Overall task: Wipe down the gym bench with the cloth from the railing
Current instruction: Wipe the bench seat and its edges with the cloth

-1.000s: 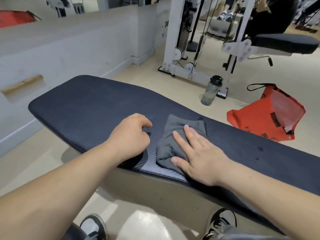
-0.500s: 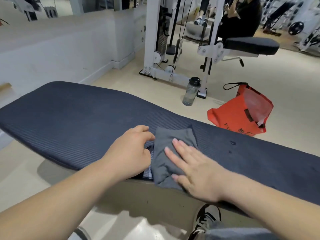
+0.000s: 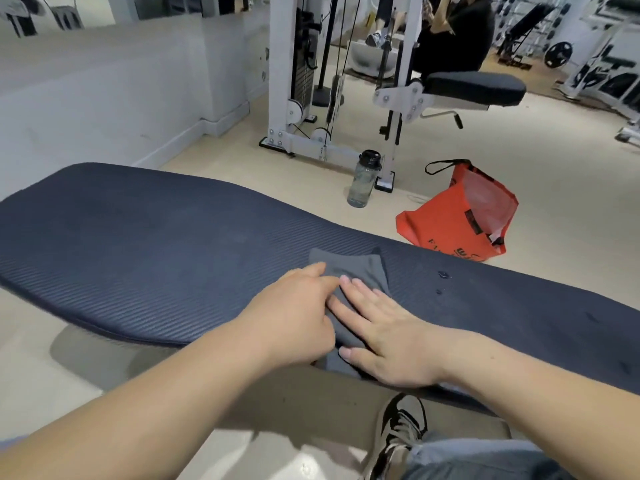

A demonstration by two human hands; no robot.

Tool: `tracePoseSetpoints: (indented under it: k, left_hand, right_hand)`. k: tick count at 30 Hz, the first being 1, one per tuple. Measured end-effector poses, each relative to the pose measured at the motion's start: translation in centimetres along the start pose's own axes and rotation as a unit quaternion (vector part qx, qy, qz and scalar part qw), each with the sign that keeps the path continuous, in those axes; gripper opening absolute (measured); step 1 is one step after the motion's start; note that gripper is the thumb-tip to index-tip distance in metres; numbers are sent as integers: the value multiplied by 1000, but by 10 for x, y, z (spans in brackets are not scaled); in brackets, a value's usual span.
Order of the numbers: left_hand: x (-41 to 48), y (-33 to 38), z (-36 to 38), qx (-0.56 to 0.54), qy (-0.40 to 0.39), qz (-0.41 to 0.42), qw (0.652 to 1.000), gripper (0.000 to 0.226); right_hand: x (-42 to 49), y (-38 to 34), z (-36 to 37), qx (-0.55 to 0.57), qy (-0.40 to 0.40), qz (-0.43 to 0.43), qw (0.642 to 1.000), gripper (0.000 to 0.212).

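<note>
Floor [image 3: 554, 168]: pale beige, takes up most of the view. Wall [image 3: 104, 81]: low, light grey, runs along the left behind the bench. Bench [image 3: 156, 244]: dark navy ribbed pad, spans the view from the left edge to lower right, with its tan side panel facing the camera. Cable machine [image 3: 287, 64]: white frame behind the bench with a weight stack and cables, and a black seat pad [image 3: 474, 86] sticking out to its right. A person in black [image 3: 453, 39] sits beyond that. Bag [image 3: 457, 220]: red-orange with a black strap, slumped on the floor just past the bench's far edge. Both forearms come in from the bottom and meet mid-bench. Right hand [image 3: 384, 337]: flat, palm down, fingers straight and slightly spread, pressing on the cloth, heel of the hand near the pad's near edge. Left hand [image 3: 294, 317]: fingers curled, knuckles against the cloth's left side, one finger lying on its top-left corner; can't tell if it's actually pinching the fabric, since the contact is hidden. Cloth [image 3: 360, 270]: grey, folded, lying on the pad between and under the two hands, with its near end hanging slightly over the near edge. Bottle [image 3: 365, 180]: clear with a black cap, upright on the floor beside the machine's base. Shoe [image 3: 401, 427]: black and white, on the floor under the bench edge. Droplets [image 3: 444, 274]: a couple of wet spots on the pad just right of the cloth.
</note>
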State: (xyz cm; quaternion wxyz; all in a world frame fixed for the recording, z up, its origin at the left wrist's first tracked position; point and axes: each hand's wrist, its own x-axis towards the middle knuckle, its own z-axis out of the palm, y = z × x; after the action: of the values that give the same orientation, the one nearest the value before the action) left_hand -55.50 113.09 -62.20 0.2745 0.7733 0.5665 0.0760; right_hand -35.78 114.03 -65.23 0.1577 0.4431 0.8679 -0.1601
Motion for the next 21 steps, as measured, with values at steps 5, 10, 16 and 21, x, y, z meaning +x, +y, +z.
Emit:
tracePoseSetpoints:
  k: [5,10,16,21]
  left_hand:
    - [21,25,18,84,-118,-47,988,82]
    - [32,58,35,128,-154,-76,977,86]
    - [32,62,60,236,-117,-28,964,92]
    - [43,56,68,248,-96,-24,964,80]
  right_hand:
    - [-31,17,-24,169,96,47,980,63]
    - [-70,37,-27,160,195,204,946,44]
    - [-97,86,-24,168,191,329,909,47]
    - [-87,139,-10,129,237,365,891,48]
